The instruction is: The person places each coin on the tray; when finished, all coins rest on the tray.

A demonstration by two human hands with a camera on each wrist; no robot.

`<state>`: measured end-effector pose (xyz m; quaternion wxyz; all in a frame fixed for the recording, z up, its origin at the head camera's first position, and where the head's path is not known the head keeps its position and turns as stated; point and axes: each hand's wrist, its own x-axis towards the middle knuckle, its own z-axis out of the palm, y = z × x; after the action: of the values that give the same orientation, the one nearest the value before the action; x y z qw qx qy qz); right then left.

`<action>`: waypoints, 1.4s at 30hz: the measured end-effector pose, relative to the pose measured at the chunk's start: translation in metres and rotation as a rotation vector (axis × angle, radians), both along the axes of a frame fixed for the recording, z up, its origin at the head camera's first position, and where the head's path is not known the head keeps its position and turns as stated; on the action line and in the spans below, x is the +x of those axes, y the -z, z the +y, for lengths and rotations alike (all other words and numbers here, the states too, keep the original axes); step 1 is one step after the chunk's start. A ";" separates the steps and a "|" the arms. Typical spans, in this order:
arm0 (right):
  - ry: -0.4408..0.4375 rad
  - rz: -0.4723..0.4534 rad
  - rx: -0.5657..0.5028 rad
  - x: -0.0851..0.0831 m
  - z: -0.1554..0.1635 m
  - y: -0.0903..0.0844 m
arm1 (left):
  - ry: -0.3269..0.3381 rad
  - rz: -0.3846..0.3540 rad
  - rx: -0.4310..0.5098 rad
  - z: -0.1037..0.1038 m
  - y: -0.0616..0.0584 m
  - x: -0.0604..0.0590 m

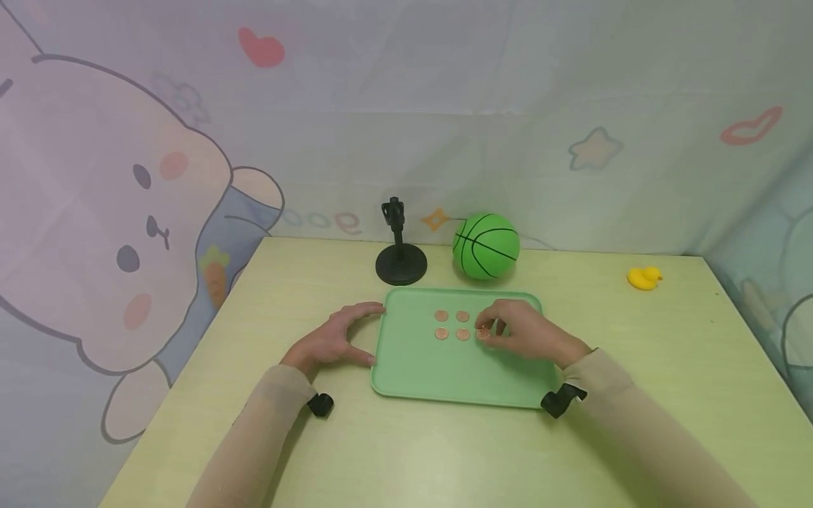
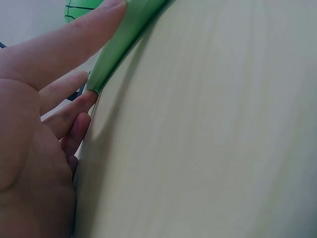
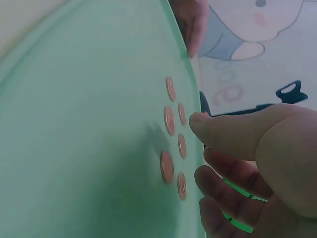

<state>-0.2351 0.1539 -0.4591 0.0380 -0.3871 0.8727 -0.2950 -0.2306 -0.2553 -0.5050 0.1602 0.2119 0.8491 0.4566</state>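
A green tray (image 1: pixel 413 370) lay on the table (image 1: pixel 419 458), and six coins (image 1: pixel 462 334) were flat in it, in two rows of three, nearer to the tray's far edge than to its near edge. The left hand (image 1: pixel 330 342) was wide spread at the tray's left edge: the thumb touched this edge, and the fingers reached it near the far left corner, without gripping. The right hand (image 1: pixel 524 331) was above the right end of the rows, its fingers bent and its thumb close to them. Whether it pinched something I cannot tell (the thumb covered the forefinger in the right wrist view). Behind the tray's far edge, near the far edge of the table, stood a black stand (image 1: pixel 401 264) and, to its right, a green ball (image 1: pixel 486 246). A yellow duck (image 1: pixel 644 278) was near the table's far right corner.
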 end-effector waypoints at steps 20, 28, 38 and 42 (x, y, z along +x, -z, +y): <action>-0.013 0.057 0.068 0.016 -0.060 0.007 | 0.001 0.016 -0.040 0.001 -0.001 0.001; 0.018 0.088 0.101 0.020 -0.065 0.014 | 0.004 0.016 -0.029 0.001 0.000 0.001; 0.028 0.065 0.119 0.022 -0.066 0.010 | -0.005 0.018 -0.036 0.000 -0.002 0.000; 0.027 0.064 0.124 0.021 -0.066 0.011 | -0.003 0.020 -0.036 0.000 -0.001 0.000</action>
<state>-0.2136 0.0879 -0.4699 0.0302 -0.3816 0.8951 -0.2284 -0.2304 -0.2557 -0.5036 0.1547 0.2122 0.8592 0.4392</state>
